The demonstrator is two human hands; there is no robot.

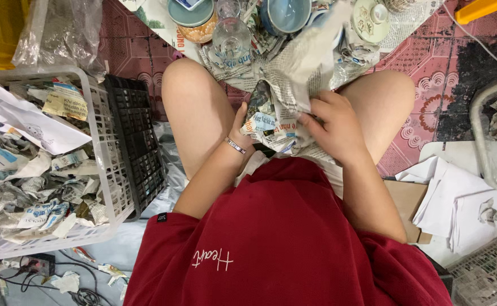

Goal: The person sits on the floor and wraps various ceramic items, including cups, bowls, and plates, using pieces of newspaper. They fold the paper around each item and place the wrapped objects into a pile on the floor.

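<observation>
Head view, the only view. The person sits on the floor, knees apart, with a newspaper-wrapped bundle [276,107] held between the thighs. The left hand [241,129] cups the bundle's lower left side; its fingers are curled against the paper, mostly hidden behind it. The right hand [334,127] lies on the right side, fingers [311,120] closed on a fold of the newsprint. The bundle's long axis runs away from the body, rising up and to the right toward the loose sheet end. Both hands touch it; the right covers more of it.

Beyond the knees, on spread newspaper: a glass bottle [231,37], a blue bowl [287,14], a pale lid [369,20]. To the person's left, a white basket [109,164] of crumpled paper, with a black crate [138,136] just beside it. To the right, white sheets [458,198].
</observation>
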